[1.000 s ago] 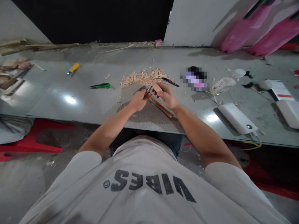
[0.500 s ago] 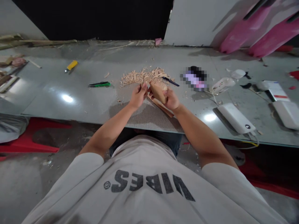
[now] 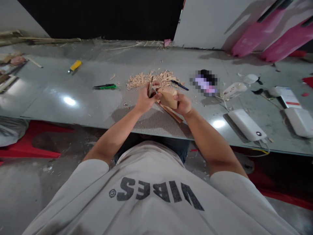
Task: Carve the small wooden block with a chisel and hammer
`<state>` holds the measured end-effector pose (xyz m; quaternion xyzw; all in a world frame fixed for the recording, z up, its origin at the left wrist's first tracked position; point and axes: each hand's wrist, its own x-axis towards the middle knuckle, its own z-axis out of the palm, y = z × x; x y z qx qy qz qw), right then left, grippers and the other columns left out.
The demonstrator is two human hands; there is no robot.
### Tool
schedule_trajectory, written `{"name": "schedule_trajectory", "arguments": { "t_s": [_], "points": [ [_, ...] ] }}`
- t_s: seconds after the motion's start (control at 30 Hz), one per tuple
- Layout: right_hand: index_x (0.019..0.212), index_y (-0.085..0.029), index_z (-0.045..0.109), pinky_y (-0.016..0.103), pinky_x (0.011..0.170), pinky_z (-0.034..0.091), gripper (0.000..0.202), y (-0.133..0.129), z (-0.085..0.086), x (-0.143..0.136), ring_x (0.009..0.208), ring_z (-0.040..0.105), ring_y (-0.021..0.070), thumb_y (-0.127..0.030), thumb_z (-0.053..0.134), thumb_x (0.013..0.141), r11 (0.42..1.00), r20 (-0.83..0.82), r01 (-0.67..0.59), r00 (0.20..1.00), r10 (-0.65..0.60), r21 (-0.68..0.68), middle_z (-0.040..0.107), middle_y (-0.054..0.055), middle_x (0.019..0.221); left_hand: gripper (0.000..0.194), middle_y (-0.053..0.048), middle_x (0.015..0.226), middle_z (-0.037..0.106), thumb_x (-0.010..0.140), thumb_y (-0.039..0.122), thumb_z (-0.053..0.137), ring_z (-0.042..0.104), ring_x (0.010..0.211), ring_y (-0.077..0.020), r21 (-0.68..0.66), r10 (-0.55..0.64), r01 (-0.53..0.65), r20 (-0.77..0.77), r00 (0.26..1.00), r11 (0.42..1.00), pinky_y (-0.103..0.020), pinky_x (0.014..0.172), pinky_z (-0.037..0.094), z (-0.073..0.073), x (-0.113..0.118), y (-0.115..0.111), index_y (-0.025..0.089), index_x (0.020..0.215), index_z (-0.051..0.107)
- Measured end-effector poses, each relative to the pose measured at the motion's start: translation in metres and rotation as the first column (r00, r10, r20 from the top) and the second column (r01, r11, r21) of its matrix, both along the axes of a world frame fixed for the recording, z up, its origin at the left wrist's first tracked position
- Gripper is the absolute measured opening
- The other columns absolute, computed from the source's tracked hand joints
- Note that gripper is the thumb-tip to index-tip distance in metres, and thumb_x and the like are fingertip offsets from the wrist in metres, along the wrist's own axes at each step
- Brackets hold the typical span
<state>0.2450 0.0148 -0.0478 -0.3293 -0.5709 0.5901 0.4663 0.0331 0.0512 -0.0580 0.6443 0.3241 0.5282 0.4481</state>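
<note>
A light wooden piece [image 3: 168,98] is held above the table between both hands. My right hand [image 3: 183,103] grips its right side, with the thumb on its edge. My left hand [image 3: 146,98] holds a slim carving tool [image 3: 150,88] pointing away from me, and its thumb presses the left side of the wooden piece. Below the hands a flat strip of wood [image 3: 174,115] lies on a textured mat [image 3: 151,124]. Wood shavings [image 3: 139,81] are heaped just beyond the hands, and a dark pen-like tool [image 3: 180,85] rests at their right edge.
On the grey table [image 3: 102,111], a green cutter [image 3: 105,86] and a yellow cutter [image 3: 75,66] lie to the left. To the right are a blurred purple object [image 3: 204,83], a clear cup [image 3: 234,90], a white power bank [image 3: 246,124] with a cable, and another white box [image 3: 299,121].
The wooden piece has been turned so its flat face shows more. My left thumb has moved onto it, and the carving tool now stands out more clearly in my left hand.
</note>
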Motion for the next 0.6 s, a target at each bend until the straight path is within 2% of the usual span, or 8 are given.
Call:
{"name": "schedule_trajectory", "arguments": {
  "t_s": [0.07,0.13,0.2,0.27,0.37,0.43,0.5,0.6],
  "points": [
    [0.129,-0.022,0.082,0.052,0.099,0.071,0.101,0.002,0.002,0.003,0.109,0.08,0.0345,-0.101,0.08,0.064,1.0,0.04,-0.008,0.999,0.008,0.003,0.084,0.015,0.121,0.056,0.004,0.071,0.055,0.09,0.071,0.106,0.049,0.06,-0.0146,0.017,-0.033,0.034,-0.005,0.999,0.999,-0.032,0.058,0.039,0.0,-0.002,0.001,0.028,0.112,0.078],
    [0.136,-0.024,0.081,0.053,0.106,0.069,0.107,0.004,0.004,0.005,0.118,0.08,0.0363,-0.103,0.079,0.065,0.998,0.071,0.012,0.997,-0.016,0.06,0.083,0.015,0.13,0.055,0.003,0.073,0.056,0.089,0.07,0.106,0.049,0.062,-0.0148,0.049,-0.035,0.034,0.004,0.999,0.998,-0.032,0.06,0.038,0.001,-0.003,0.003,0.027,0.107,0.078],
    [0.146,-0.025,0.077,0.054,0.116,0.066,0.11,0.006,0.005,0.005,0.133,0.077,0.0377,-0.103,0.08,0.067,0.981,0.119,0.062,0.989,-0.085,0.186,0.08,0.014,0.143,0.051,0.003,0.075,0.057,0.09,0.065,0.106,0.051,0.065,-0.0153,0.075,0.012,-0.012,0.005,1.0,0.997,-0.032,0.063,0.039,0.002,-0.004,0.004,0.026,0.104,0.076],
    [0.149,-0.027,0.074,0.054,0.121,0.063,0.107,0.008,0.005,0.005,0.138,0.074,0.037,-0.1,0.083,0.072,0.933,0.18,0.139,0.962,-0.207,0.332,0.077,0.014,0.15,0.046,0.004,0.075,0.055,0.092,0.057,0.106,0.051,0.066,-0.0156,0.075,0.063,-0.062,-0.012,0.998,0.995,-0.032,0.064,0.039,0.002,-0.004,0.004,0.026,0.103,0.075],
    [0.139,-0.026,0.076,0.052,0.114,0.064,0.089,0.011,0.002,0.004,0.123,0.075,0.0326,-0.095,0.082,0.083,0.856,0.267,0.216,0.89,-0.371,0.47,0.077,0.015,0.137,0.035,0.004,0.074,0.053,0.095,0.042,0.103,0.051,0.067,-0.0157,0.081,0.103,-0.1,-0.042,0.994,0.992,-0.033,0.066,0.04,0.001,-0.005,0.004,0.025,0.102,0.073],
    [0.129,-0.025,0.078,0.052,0.108,0.064,0.079,0.012,-0.001,0.002,0.112,0.073,0.0297,-0.092,0.08,0.088,0.831,0.308,0.231,0.851,-0.425,0.507,0.078,0.014,0.124,0.031,0.004,0.074,0.051,0.095,0.035,0.102,0.05,0.066,-0.0155,0.083,0.108,-0.103,-0.051,0.993,0.991,-0.033,0.066,0.039,0.001,-0.006,0.004,0.025,0.101,0.074],
    [0.122,-0.024,0.078,0.05,0.105,0.064,0.073,0.013,-0.003,0.0,0.105,0.07,0.0271,-0.089,0.081,0.089,0.828,0.333,0.237,0.833,-0.443,0.508,0.078,0.013,0.116,0.03,0.005,0.073,0.049,0.095,0.032,0.102,0.049,0.065,-0.015,0.065,0.109,-0.105,-0.049,0.993,0.992,-0.033,0.065,0.039,0.001,-0.008,0.004,0.024,0.099,0.074],
    [0.118,-0.022,0.078,0.047,0.099,0.065,0.068,0.014,-0.006,-0.002,0.098,0.067,0.0237,-0.083,0.082,0.088,0.853,0.357,0.219,0.838,-0.413,0.473,0.077,0.011,0.108,0.03,0.006,0.07,0.047,0.097,0.034,0.1,0.048,0.063,-0.0141,0.032,0.126,-0.125,-0.022,0.992,0.992,-0.032,0.063,0.037,0.003,-0.011,0.006,0.024,0.093,0.073]
  ]
}}
